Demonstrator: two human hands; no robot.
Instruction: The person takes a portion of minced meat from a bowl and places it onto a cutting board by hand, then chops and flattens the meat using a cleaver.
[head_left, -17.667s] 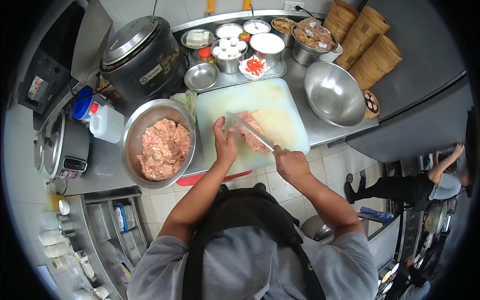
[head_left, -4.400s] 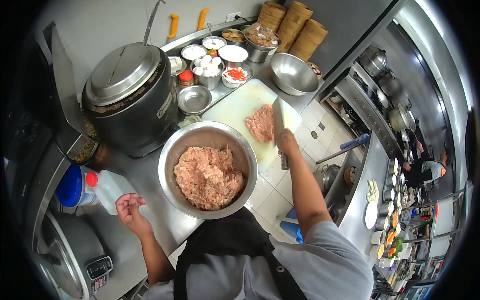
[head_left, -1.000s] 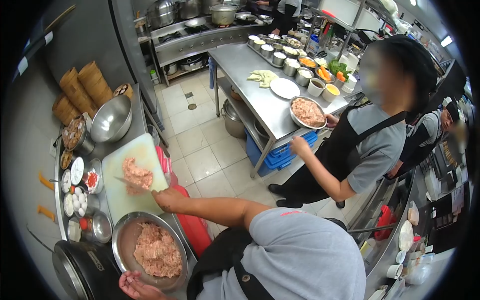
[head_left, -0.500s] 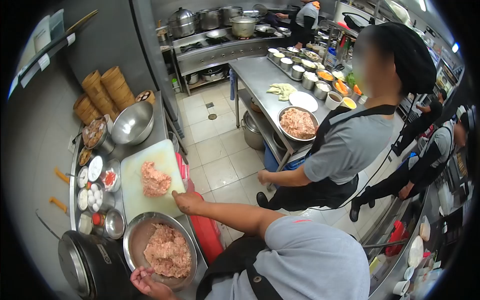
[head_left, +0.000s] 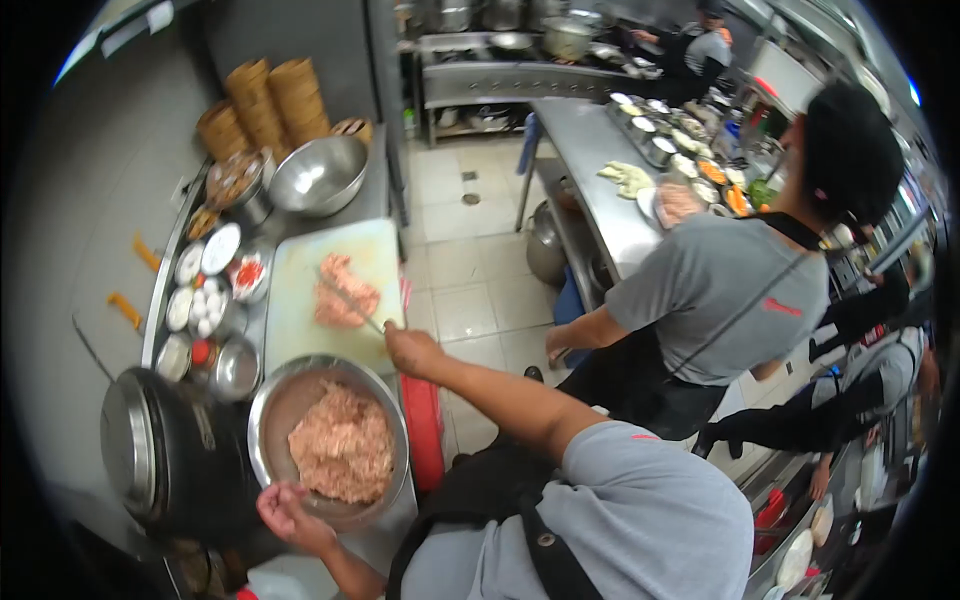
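Note:
My right hand (head_left: pixel 412 352) is closed around a thin metal tool that looks like a knife (head_left: pixel 355 303). The tool lies across pink minced meat (head_left: pixel 340 292) on a pale cutting board (head_left: pixel 295 262). My left hand (head_left: pixel 292 515) is beside the lower left rim of a steel bowl (head_left: pixel 262 440), its fingers loosely curled with nothing visible in them. More minced meat (head_left: pixel 345 445) fills much of that bowl.
An empty-looking steel bowl (head_left: pixel 318 177), bamboo steamers (head_left: pixel 262 108), a container of eggs (head_left: pixel 208 308) and a black cooker (head_left: pixel 185 450) surround the board. A co-worker (head_left: pixel 715 300) stands at the right near a steel table (head_left: pixel 590 145). Another person (head_left: pixel 700 50) is by the stoves.
The view has shifted. The thin tool now shows over the meat on the board. The co-worker has turned away and leans nearer, covering part of the table's meat bowl.

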